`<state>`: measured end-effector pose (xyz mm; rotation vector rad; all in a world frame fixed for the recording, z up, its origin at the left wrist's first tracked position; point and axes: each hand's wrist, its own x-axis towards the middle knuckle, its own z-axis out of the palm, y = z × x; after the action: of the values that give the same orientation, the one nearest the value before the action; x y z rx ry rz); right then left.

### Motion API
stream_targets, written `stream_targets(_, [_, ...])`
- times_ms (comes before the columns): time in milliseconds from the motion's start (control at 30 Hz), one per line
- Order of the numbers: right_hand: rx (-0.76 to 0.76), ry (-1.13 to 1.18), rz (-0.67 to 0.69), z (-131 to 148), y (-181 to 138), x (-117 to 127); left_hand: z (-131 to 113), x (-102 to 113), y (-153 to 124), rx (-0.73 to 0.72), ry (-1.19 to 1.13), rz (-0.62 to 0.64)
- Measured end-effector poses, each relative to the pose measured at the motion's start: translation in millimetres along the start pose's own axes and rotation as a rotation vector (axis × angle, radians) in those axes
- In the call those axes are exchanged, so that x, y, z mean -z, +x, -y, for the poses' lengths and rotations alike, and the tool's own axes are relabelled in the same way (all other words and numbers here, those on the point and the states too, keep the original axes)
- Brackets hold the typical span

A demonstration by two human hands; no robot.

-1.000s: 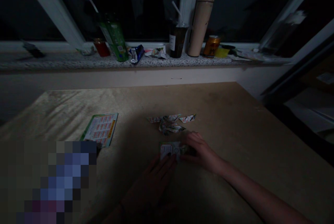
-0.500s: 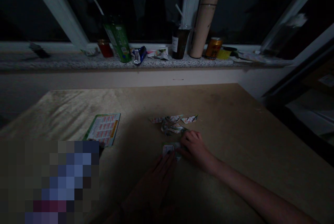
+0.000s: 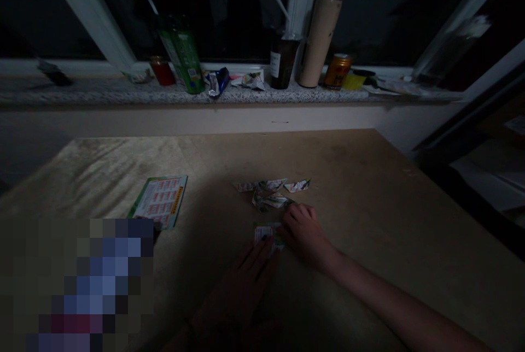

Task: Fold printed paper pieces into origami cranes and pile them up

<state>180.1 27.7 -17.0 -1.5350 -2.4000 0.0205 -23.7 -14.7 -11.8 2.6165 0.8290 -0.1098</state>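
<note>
A small printed paper piece [image 3: 266, 232] lies on the tan table [image 3: 369, 199] in dim light. My left hand [image 3: 246, 278] rests flat with its fingertips pressing the paper's near edge. My right hand [image 3: 304, 234] is curled over the paper's right side, fingers pinching and pressing it. Just beyond lie several small folded paper shapes [image 3: 270, 193] in a loose cluster.
A printed sheet [image 3: 159, 207] lies at the left of the table. The stone windowsill [image 3: 102, 95] holds a green bottle [image 3: 182, 59], a red jar [image 3: 161, 70], a dark cup with straw [image 3: 281, 59], a tall beige flask [image 3: 320, 35], an orange can [image 3: 336, 70] and wrappers.
My right hand has slid left over the paper, covering more of it, and the paper looks smaller. My left hand has stayed pressing the near edge.
</note>
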Motion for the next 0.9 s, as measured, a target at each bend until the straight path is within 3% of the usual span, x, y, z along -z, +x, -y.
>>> stream_targets(167, [0.003, -0.070, -0.013, 3.3, 2.1, -1.9, -1.3, 0.8, -1.6, -0.005, 0.012, -0.056])
stream_targets(633, [-0.003, -0.139, 0.015, 6.7, 2.7, -0.6, -9.2, 10.5, 1.0, 0.047, 0.072, 0.043])
stream_targets(900, [0.012, -0.186, 0.015, 10.8, 3.0, -0.1, -7.6, 8.0, 1.6, 0.010, 0.109, -0.003])
